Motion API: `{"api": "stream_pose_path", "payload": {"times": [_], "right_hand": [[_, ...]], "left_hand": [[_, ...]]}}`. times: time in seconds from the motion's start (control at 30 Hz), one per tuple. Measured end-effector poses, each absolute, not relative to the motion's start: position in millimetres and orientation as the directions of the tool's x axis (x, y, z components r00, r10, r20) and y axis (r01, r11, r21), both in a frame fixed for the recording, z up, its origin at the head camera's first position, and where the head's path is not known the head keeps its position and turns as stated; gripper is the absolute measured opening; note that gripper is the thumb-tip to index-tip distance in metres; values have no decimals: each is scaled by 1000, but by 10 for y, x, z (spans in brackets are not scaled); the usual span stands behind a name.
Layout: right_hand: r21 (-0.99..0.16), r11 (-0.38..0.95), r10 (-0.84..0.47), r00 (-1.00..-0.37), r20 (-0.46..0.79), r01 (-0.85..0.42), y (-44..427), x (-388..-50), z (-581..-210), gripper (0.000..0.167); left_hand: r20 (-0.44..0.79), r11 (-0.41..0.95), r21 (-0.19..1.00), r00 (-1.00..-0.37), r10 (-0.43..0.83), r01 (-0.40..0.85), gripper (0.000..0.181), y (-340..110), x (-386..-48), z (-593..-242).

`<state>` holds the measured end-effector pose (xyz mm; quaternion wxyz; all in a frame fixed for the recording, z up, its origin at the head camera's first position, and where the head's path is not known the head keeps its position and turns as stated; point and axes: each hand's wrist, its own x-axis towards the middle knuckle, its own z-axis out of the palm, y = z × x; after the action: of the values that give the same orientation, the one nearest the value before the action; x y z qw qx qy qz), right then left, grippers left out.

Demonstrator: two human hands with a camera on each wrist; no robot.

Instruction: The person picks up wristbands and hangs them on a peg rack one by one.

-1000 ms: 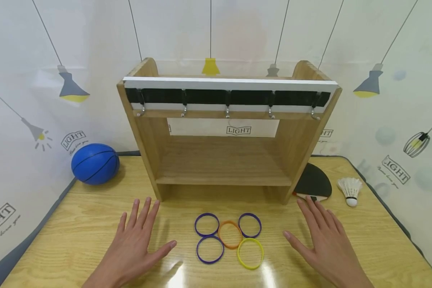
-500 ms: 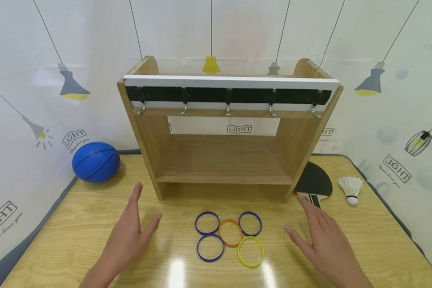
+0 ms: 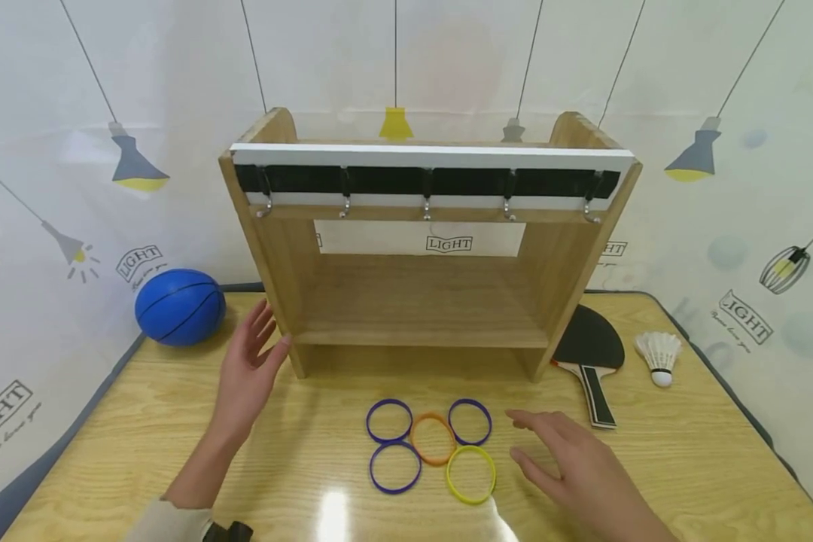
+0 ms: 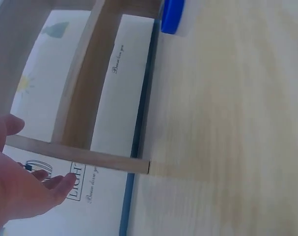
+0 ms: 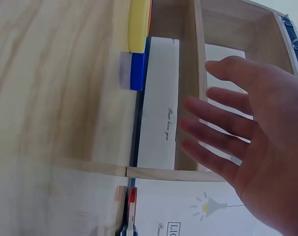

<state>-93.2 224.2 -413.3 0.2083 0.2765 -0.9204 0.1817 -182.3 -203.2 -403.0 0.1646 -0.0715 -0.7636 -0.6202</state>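
A wooden shelf unit [image 3: 420, 301] stands mid-table, with a strip of several metal hooks [image 3: 427, 184] across its top front. My left hand [image 3: 247, 380] is at the shelf's left side panel, fingers outside it and thumb by its front edge; contact cannot be told. In the left wrist view, this hand [image 4: 21, 189] has loosely bent fingers. Flat on the table before the shelf lie three purple rings [image 3: 373, 431], an orange ring [image 3: 413, 444] and a yellow ring [image 3: 493, 482]. Just right of these hovers my right hand [image 3: 572, 467], fingers relaxed and holding nothing.
A blue ball [image 3: 179, 307] sits at the back left. Beside the shelf's right panel lies a black table tennis bat [image 3: 589, 342], partly behind that panel, with a shuttlecock [image 3: 659, 355] farther right. Printed cloth [image 3: 732, 226] hangs around the table's back and sides.
My left hand has moved forward to the shelf's left panel, its fingers turning from flat to upright. My right hand has come back and left toward the rings, uncovering the bat's handle.
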Motion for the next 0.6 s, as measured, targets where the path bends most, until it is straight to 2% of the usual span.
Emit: {"api": "stream_pose_path", "payload": {"times": [0.2, 0.47, 0.6], "right_hand": [[-249, 743, -477, -753, 454, -621, 2189, -920, -4187, 39], [-218, 703, -541, -708, 454, -677, 2174, -910, -4245, 39], [-221, 704, -556, -717, 420, -675, 2179, -913, -4272, 35]], "left_hand": [[324, 117, 944, -932, -162, 307, 62, -1958, -2007, -4071], [308, 73, 951, -929, -205, 299, 61, -1905, -2040, -4049], [279, 16, 959, -930, -238, 283, 56, -1885, -2053, -4032]]}}
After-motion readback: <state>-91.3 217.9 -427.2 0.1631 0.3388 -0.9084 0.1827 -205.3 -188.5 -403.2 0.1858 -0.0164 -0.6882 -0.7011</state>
